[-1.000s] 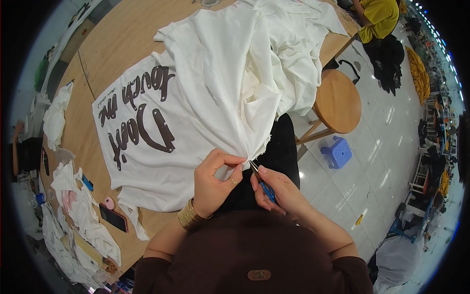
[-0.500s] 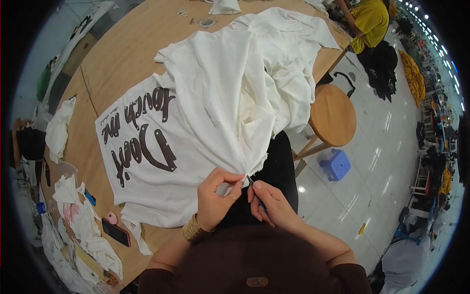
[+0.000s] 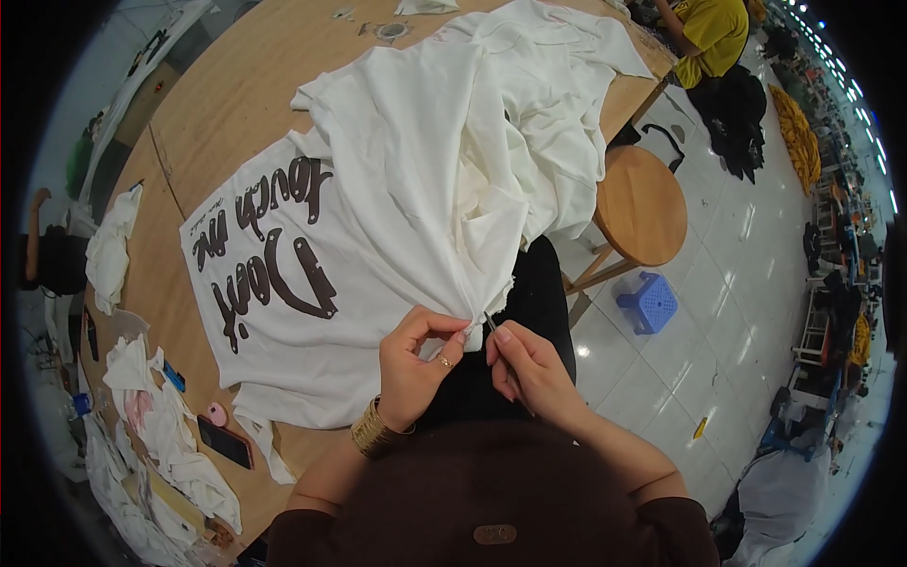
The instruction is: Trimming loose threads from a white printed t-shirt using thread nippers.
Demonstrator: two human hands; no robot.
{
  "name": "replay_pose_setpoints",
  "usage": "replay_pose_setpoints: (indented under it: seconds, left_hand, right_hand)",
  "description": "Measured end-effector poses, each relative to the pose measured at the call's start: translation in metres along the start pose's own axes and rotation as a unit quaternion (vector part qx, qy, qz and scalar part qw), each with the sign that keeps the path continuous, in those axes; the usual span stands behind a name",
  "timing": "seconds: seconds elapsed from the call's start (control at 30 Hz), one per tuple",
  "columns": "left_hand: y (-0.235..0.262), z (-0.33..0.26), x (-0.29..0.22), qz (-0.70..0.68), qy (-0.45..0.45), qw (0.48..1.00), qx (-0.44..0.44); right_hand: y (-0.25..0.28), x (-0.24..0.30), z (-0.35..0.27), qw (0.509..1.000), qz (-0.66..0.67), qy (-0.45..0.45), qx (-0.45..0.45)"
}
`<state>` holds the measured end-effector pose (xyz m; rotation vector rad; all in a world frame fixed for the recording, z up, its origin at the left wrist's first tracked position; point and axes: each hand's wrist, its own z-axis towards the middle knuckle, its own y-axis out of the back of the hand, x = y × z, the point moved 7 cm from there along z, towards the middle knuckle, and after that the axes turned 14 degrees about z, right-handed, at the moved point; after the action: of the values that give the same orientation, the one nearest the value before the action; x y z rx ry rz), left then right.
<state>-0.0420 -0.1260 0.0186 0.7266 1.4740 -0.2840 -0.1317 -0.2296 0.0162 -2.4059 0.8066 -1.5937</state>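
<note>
A white T-shirt (image 3: 378,198) with dark brown lettering lies spread on the wooden table (image 3: 236,85), its lower part bunched toward me. My left hand (image 3: 416,364), with a ring and a gold bracelet, pinches the gathered edge of the shirt. My right hand (image 3: 529,369) holds a small thin cutting tool (image 3: 491,323) whose tip touches the fabric right beside the left fingers. Both hands sit over my dark lap at the table's near edge.
More white garments (image 3: 557,66) lie heaped at the table's far side. Fabric scraps (image 3: 161,435), a dark phone (image 3: 225,441) and a small pink object (image 3: 217,414) sit at the left. A round wooden stool (image 3: 642,203) and a blue plastic stool (image 3: 647,302) stand at the right. A person in yellow (image 3: 709,33) sits beyond.
The hands have stayed together on the bunched shirt edge. The right hand's tool has shifted slightly closer to the fabric; the view has moved a little.
</note>
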Motion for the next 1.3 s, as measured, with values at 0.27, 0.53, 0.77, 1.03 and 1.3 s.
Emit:
replay_pose_setpoints:
  seconds: [0.27, 0.53, 0.77, 1.03, 1.3]
  left_hand:
    - [0.000, -0.001, 0.000, 0.000, -0.004, 1.000, 0.002]
    - [0.001, -0.001, -0.001, 0.019, -0.021, 1.000, -0.008]
    - [0.000, 0.000, -0.001, 0.024, -0.019, 1.000, -0.001]
    - [-0.005, 0.001, 0.009, -0.058, 0.031, 0.997, 0.039]
    - [-0.002, 0.002, 0.014, -0.021, 0.033, 0.999, 0.033]
  right_hand:
    - [-0.006, -0.010, -0.007, 0.993, 0.043, -0.103, 0.041]
    - [-0.007, -0.010, -0.006, 0.992, 0.056, -0.108, 0.027]
    - [-0.003, -0.011, -0.003, 0.996, 0.036, -0.083, -0.009]
    - [0.001, -0.011, -0.005, 0.998, 0.022, -0.067, -0.005]
    - [0.000, -0.008, 0.003, 0.998, -0.057, -0.025, -0.004]
